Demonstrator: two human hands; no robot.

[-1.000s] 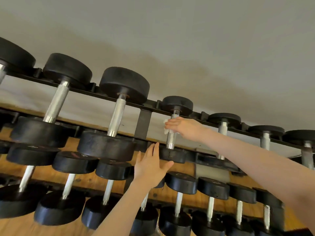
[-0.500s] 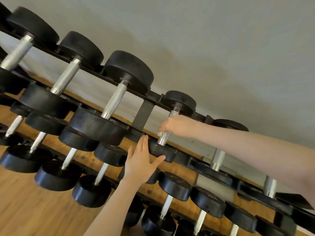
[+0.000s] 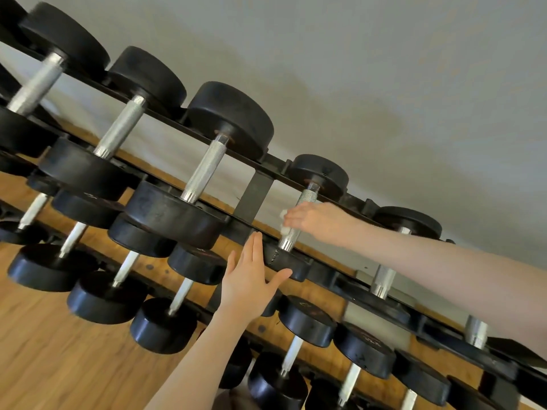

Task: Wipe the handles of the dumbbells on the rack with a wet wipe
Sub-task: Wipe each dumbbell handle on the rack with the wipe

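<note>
A black rack (image 3: 254, 193) carries rows of black dumbbells with knurled silver handles. My right hand (image 3: 318, 221) is curled round the handle (image 3: 305, 202) of a small dumbbell on the top row, with a white wet wipe (image 3: 283, 229) peeking out beside my fingers. The lower part of that handle shows below my hand. My left hand (image 3: 251, 276) lies flat with straight fingers against the front head (image 3: 284, 261) of the same dumbbell, thumb spread to the right.
Larger dumbbells (image 3: 204, 173) sit to the left on the top row, smaller ones (image 3: 383, 279) to the right. Two lower rows hold more dumbbells (image 3: 307, 321). A grey wall is behind, a wooden floor (image 3: 59, 350) below.
My right hand with the wipe has slid down the handle toward the front head. My head has tilted, so the rack now slants across the view. The left hand stays on the dumbbell head.
</note>
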